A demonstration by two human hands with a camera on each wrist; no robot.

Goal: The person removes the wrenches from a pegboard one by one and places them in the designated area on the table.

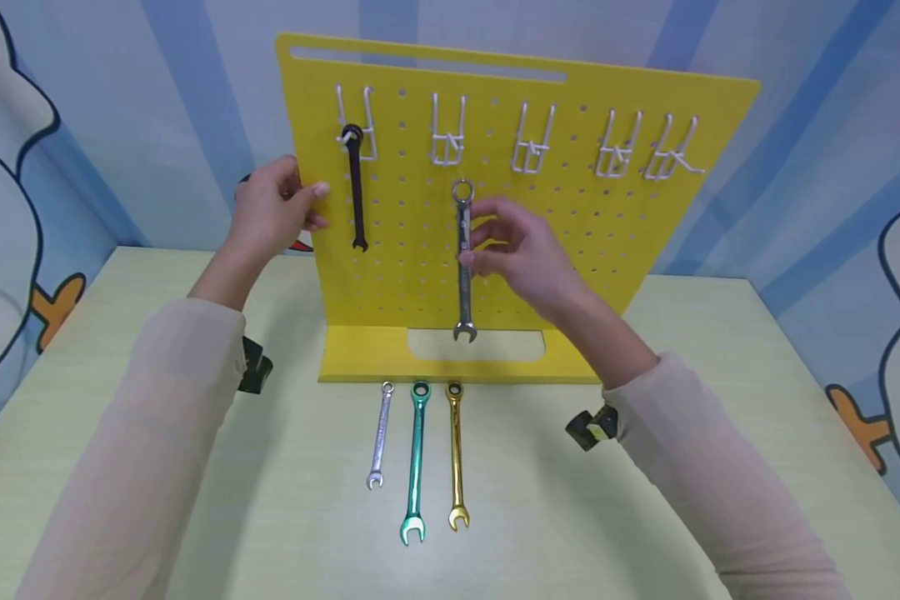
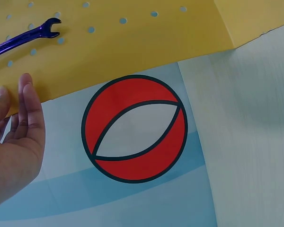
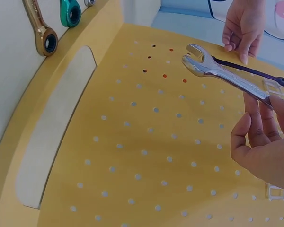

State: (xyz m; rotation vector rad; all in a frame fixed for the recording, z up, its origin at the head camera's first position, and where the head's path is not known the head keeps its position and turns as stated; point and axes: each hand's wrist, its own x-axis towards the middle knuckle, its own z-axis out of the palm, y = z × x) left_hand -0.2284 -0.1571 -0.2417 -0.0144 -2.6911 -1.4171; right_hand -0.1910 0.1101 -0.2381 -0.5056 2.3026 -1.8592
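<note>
My right hand (image 1: 528, 254) pinches a silver combination wrench (image 1: 464, 267) between thumb and fingers, in front of the yellow pegboard (image 1: 420, 292). The wrench stands upright with its ring end up, below the second white hook (image 1: 447, 150); its open end points down. My left hand (image 1: 273, 204) grips the board's left edge, thumb on the front and fingers partly hidden behind. Near it, a dark wrench (image 1: 356, 192) hangs by its ring on the leftmost hook; it looks purple-blue in the left wrist view.
On the table (image 1: 540, 517) before the board lie a small silver wrench (image 1: 380, 435), a green wrench (image 1: 417, 458) and a gold wrench (image 1: 456, 458), ring ends toward the board. More white hooks (image 1: 613, 154) line the board's upper right. A painted wall (image 1: 217, 83) stands behind.
</note>
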